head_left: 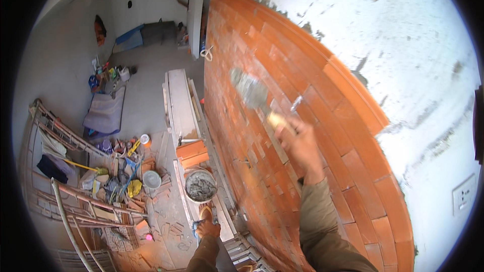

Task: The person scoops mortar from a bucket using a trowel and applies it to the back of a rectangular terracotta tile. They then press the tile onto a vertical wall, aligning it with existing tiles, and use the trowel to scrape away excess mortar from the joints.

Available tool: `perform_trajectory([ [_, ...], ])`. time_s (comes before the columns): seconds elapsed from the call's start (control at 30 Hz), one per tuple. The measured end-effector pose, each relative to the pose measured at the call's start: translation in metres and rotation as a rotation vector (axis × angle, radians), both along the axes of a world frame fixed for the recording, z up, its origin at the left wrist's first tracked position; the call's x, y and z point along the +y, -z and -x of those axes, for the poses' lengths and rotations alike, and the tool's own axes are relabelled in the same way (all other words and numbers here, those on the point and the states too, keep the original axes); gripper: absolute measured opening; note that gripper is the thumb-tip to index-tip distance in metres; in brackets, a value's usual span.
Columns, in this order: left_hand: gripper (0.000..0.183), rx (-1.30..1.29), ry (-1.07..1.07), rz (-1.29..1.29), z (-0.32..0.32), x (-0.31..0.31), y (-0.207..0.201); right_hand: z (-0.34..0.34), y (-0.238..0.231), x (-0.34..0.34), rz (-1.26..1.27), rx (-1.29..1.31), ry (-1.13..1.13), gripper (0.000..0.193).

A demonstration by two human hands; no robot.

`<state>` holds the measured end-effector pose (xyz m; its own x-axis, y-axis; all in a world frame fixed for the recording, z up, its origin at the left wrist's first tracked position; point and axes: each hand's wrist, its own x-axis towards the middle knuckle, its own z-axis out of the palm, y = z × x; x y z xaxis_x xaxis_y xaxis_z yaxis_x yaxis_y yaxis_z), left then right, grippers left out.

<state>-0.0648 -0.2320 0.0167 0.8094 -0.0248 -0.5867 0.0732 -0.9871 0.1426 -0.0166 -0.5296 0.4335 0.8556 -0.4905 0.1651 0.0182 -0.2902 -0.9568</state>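
My right hand grips the pale handle of a trowel, its blade smeared with grey mortar and somewhat blurred. The blade is raised in front of a wall of orange brick tiles. Low in the view, my left hand is closed on a crumpled blue-and-white rag, only partly visible. Just beyond that hand, a sandalled foot rests on the plank. A round bucket of grey mortar stands on the plank ahead of it, and orange tiles are stacked behind the bucket.
The raised plank platform runs alongside the tiled wall. Metal scaffold frames stand at the left. Tools, a white bucket and broken tiles litter the floor. A small metal fitting juts from the wall; a socket plate is at right.
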Motion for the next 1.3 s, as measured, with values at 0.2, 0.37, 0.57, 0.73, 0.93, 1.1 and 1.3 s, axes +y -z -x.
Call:
perform_trajectory([
  [0.2, 0.055, -0.1, -0.013, 0.024, -0.002, 0.002, -0.002, 0.013, -0.164, -0.027, 0.672, -0.157, 0.411, 0.047],
  [0.37, 0.061, -0.087, -0.044, -0.003, -0.002, -0.012, 0.0, 0.039, -0.242, -0.029, 1.054, 0.09, 0.643, 0.039],
  [0.57, 0.063, -0.126, -0.047, 0.018, 0.005, -0.017, -0.003, 0.038, -0.255, -0.02, 1.227, 0.317, 0.655, 0.028],
  [0.73, 0.065, -0.116, -0.058, 0.046, 0.009, -0.012, 0.005, 0.036, -0.256, -0.021, 1.341, 0.424, 0.676, 0.026],
  [0.93, 0.07, -0.089, -0.04, 0.051, 0.012, -0.013, -0.005, 0.043, -0.257, -0.008, 1.4, 0.44, 0.617, 0.021],
  [1.1, 0.071, -0.13, -0.061, 0.057, 0.013, -0.012, -0.001, 0.043, -0.249, -0.006, 1.499, 0.431, 0.629, 0.02],
  [1.3, 0.074, -0.213, 0.035, 0.134, 0.017, -0.013, 0.02, 0.049, -0.251, -0.005, 1.504, 0.419, 0.627, 0.021],
])
